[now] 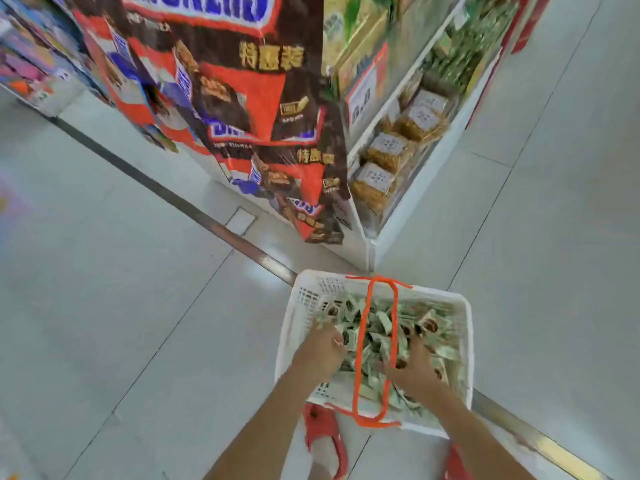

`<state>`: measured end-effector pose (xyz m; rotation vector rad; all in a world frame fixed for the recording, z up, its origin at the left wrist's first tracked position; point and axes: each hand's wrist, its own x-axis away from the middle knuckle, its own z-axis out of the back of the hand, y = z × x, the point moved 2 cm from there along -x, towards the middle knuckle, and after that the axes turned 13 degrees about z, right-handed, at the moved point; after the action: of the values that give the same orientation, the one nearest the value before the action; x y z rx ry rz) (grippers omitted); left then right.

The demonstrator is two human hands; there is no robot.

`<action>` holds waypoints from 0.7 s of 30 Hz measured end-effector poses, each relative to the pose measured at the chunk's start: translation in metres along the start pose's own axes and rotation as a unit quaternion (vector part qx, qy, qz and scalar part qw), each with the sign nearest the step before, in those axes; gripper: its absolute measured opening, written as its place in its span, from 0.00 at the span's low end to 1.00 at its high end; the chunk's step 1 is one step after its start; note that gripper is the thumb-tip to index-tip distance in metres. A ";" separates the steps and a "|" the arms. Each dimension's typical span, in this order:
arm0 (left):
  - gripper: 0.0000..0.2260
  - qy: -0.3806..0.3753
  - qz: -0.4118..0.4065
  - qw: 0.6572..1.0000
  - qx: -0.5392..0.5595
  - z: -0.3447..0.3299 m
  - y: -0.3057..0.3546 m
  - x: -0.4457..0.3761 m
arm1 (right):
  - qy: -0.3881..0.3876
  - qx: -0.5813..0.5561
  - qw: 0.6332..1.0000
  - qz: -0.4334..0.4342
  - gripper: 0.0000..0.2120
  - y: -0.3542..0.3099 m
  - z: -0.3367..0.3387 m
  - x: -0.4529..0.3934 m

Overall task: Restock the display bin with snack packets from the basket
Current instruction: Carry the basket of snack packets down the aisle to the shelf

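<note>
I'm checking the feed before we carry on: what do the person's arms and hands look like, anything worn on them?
Both forearms come in bare from the bottom edge, with no sleeves in view. The left hand and the right hand are ungloved. I see no watch, bracelet or ring, though motion blur could hide small items. The only clothing visible is red footwear below the arms.

Just the one view here, a wide-angle head cam looking steeply down and a bit forward. Near the bottom it sits close over the white plastic basket with orange handles (pixel 464 327) on the pale tiled floor (pixel 104 306). Toward the top it catches the white shelf-end unit (pixel 372 251), bent by the lens. Edges are blurry.
</note>
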<state>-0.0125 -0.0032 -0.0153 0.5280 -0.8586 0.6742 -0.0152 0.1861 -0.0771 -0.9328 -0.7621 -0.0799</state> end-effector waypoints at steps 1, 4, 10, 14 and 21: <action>0.07 -0.015 0.003 1.000 -0.007 -0.015 0.000 -0.016 | -0.010 -0.008 1.000 -0.002 0.60 0.008 -0.014 -0.009; 0.20 -0.054 0.035 0.997 0.032 -0.050 0.004 -0.052 | -0.034 0.023 0.998 -0.056 0.66 0.027 -0.058 -0.032; 0.21 -0.099 0.049 0.993 0.038 -0.105 0.003 -0.089 | 0.113 -0.005 0.992 -0.057 0.49 0.054 -0.098 -0.055; 0.07 -0.073 0.052 0.988 0.123 -0.101 0.003 -0.094 | 0.132 -0.148 0.979 -0.052 0.47 0.062 -0.101 -0.049; 0.13 -0.185 0.097 0.952 0.224 -0.102 0.022 -0.076 | 0.105 -0.325 0.929 -0.142 0.14 0.043 -0.095 -0.040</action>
<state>-0.0132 0.0551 -0.1303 1.0110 -1.1243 0.9782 0.0242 0.1313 -0.1656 -1.4062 -0.6713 -0.7128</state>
